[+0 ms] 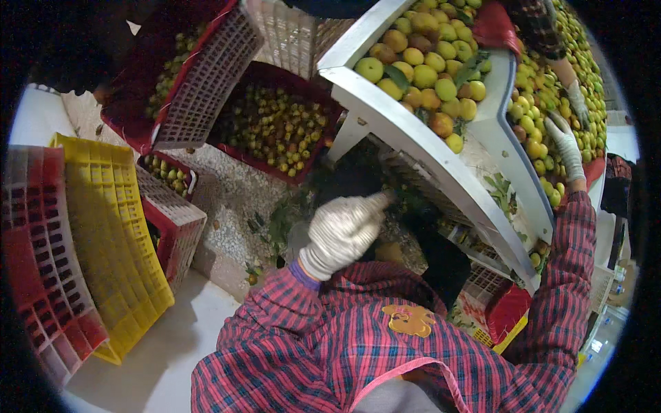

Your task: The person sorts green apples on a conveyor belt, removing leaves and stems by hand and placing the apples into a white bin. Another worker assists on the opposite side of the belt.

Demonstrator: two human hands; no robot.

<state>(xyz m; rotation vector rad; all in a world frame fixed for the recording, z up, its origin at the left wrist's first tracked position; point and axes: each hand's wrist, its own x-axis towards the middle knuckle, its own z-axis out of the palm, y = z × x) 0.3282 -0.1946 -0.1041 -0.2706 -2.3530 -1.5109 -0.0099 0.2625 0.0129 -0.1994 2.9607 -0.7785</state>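
Observation:
My right hand (566, 148), in a white knitted glove, reaches onto a heap of small round yellow-green fruits (530, 127) at the right. Its fingers are stretched out over the fruits, with none gripped. My left hand (343, 233), gloved the same way, hangs in front of my body below the white sorting table (413, 144). Its fingers look curled, one digit points right, and motion blurs them; whether anything is inside is hidden. Larger yellow and reddish fruits (430, 58) with leaves lie in the table's near section. Another person's gloved hand (577, 103) is in the heap beyond mine.
A dark red crate (303, 175) of fruits stands on the speckled floor (234, 206), with a tilted crate (206, 82) beside it. Yellow (113, 241) and red-and-white (45, 275) crates stand at the left. Leaves (281, 224) litter the floor. A grey-edged divider (513, 138) splits the table.

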